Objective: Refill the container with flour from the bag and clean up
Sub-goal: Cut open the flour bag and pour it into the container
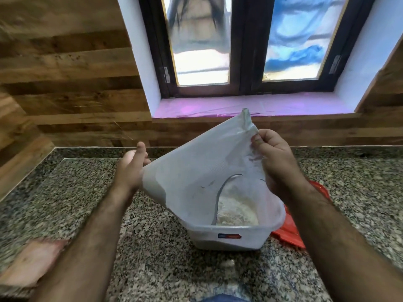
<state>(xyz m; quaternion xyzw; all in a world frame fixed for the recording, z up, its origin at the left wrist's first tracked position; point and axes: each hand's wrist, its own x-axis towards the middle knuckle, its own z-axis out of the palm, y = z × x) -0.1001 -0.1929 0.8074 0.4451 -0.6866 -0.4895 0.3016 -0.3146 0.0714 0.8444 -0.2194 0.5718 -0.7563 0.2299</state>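
Observation:
A translucent white plastic flour bag (196, 171) is tipped mouth-down into a clear plastic container (231, 238) on the granite counter. Pale flour (235, 212) lies heaped inside the container, seen through the bag's opening. My right hand (277, 162) pinches the bag's upper right corner, fingers curled on the plastic. My left hand (133, 168) is at the bag's left edge with the thumb up and the fingers behind the bag; its grip is hidden. The container carries a small red and blue label on its near wall.
A red lid (290, 232) lies on the counter just behind and right of the container. A pinkish cloth (32, 262) sits at the near left. The granite counter (152, 247) meets a wooden wall; a window with a pink sill (239, 105) stands behind.

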